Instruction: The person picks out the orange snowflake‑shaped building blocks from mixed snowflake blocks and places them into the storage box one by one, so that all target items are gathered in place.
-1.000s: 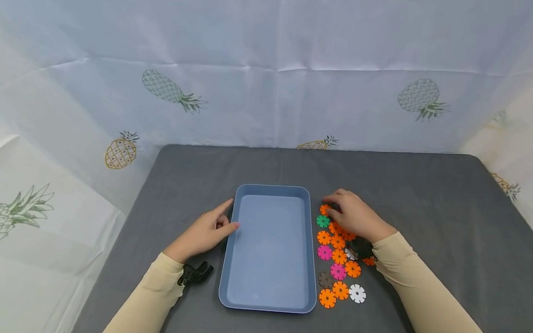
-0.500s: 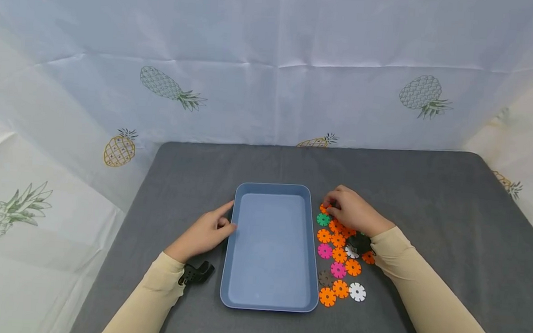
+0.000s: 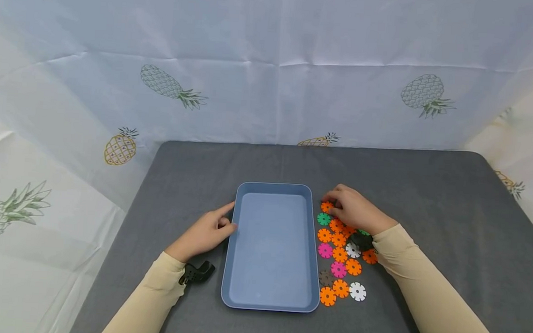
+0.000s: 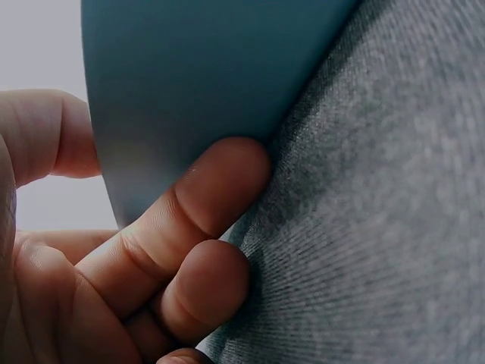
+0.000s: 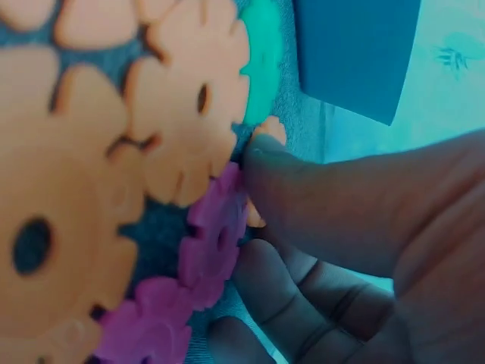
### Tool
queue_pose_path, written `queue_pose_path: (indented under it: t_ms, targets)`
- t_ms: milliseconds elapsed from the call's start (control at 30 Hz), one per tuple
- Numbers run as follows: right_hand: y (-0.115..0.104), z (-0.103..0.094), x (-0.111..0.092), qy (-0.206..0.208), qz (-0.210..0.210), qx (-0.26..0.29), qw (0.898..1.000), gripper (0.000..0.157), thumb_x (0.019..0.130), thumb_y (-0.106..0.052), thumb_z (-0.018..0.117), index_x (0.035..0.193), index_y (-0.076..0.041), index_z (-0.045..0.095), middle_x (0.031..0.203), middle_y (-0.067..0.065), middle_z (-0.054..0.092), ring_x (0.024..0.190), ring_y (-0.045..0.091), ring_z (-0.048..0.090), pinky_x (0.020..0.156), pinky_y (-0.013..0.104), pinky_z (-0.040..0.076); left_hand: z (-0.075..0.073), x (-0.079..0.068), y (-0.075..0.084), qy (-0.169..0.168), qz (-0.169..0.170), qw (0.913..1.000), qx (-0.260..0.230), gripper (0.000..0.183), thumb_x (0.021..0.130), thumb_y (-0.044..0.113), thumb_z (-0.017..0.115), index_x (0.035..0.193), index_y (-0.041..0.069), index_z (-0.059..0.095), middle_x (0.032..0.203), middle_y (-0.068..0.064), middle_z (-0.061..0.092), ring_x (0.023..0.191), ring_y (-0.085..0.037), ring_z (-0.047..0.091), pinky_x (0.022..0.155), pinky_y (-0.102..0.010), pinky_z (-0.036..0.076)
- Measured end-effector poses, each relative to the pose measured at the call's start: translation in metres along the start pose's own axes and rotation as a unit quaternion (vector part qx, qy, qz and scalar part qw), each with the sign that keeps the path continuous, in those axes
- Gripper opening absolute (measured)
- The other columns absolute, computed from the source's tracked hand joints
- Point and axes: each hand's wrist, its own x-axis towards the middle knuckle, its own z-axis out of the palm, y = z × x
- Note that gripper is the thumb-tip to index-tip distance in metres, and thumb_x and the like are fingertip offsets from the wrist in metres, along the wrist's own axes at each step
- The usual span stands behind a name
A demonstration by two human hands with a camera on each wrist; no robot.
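In the head view my left hand [image 3: 204, 234] lies at the left side of a blue rectangular tray [image 3: 269, 301]. The left wrist view has the thumb on one side of the tray wall [image 4: 174, 68] and fingers against the other, gripping it. To the right of the tray, my right hand [image 3: 355, 208] is at the far end of a group of notched plastic discs. Its thumb and index finger hold the edges of an orange notched disc [image 3: 326, 207]; the thumb hides much of that disc [image 5: 271, 130] in the right wrist view. A green disc [image 3: 323, 219] lies just nearer.
Several more discs lie flat on the grey cloth, among them a pink disc [image 3: 325, 250], a white disc [image 3: 357, 292] and a brown disc [image 3: 326, 278]. Behind the grey table [image 3: 412, 180] hangs a pale curtain [image 3: 270, 100] printed with pineapples.
The right hand's fingers have shifted slightly about the far orange disc, more of which shows now. My left hand keeps its place on the tray. The head view has tilted a little.
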Motion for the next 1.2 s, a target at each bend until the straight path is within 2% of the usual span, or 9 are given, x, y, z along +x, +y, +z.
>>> queue_pose_path:
  t_ms: [300,633,733,967,1200]
  targets:
    - [-0.002,-0.003,0.003,0.000,0.005,0.003,1.000,0.023,0.096,-0.004,0.072,0.119,-0.002,0.073,0.105,0.009,0.069,0.089,0.021,0.064,0.080,0.043,0.057,0.002,-0.001,-0.003,0.003,0.000,1.0000,-0.005,0.068,0.102,0.018,0.059,0.164,0.004,0.034,0.060,0.008,0.044,0.051,-0.007,0.030,0.056,-0.024,0.030]
    - [-0.003,-0.014,0.003,0.038,0.008,0.025,0.999,0.006,0.101,-0.006,0.066,0.103,-0.007,0.071,0.091,0.003,0.071,0.075,0.016,0.061,0.071,0.037,0.053,0.002,0.001,-0.007,0.005,0.016,0.9998,-0.013,0.066,0.103,0.020,0.060,0.163,0.004,0.036,0.062,0.007,0.045,0.051,-0.004,0.030,0.056,-0.026,0.030]
    - [-0.007,-0.019,0.003,0.048,0.012,0.028,0.998,0.005,0.102,-0.009,0.066,0.103,-0.008,0.071,0.092,0.002,0.071,0.076,0.016,0.062,0.073,0.038,0.054,0.002,0.001,-0.008,0.005,0.021,0.9996,-0.018,0.066,0.103,0.020,0.061,0.163,0.003,0.037,0.063,0.006,0.046,0.051,-0.004,0.031,0.056,-0.026,0.031]
    - [-0.022,-0.030,0.011,0.067,0.024,0.046,0.996,0.005,0.103,-0.012,0.067,0.103,-0.009,0.071,0.096,0.008,0.072,0.083,0.020,0.064,0.077,0.042,0.054,0.001,0.002,-0.011,0.003,0.019,0.9995,-0.026,0.066,0.103,0.020,0.061,0.163,0.004,0.037,0.063,0.006,0.046,0.050,-0.005,0.032,0.056,-0.027,0.032]
    - [-0.051,-0.033,0.024,0.075,0.026,0.090,0.993,0.008,0.103,-0.014,0.066,0.099,-0.010,0.071,0.095,0.007,0.071,0.082,0.023,0.061,0.076,0.041,0.051,0.003,0.003,-0.011,0.014,0.012,0.9996,-0.023,0.066,0.103,0.022,0.060,0.164,0.008,0.037,0.062,0.007,0.046,0.051,-0.008,0.033,0.056,-0.025,0.032]
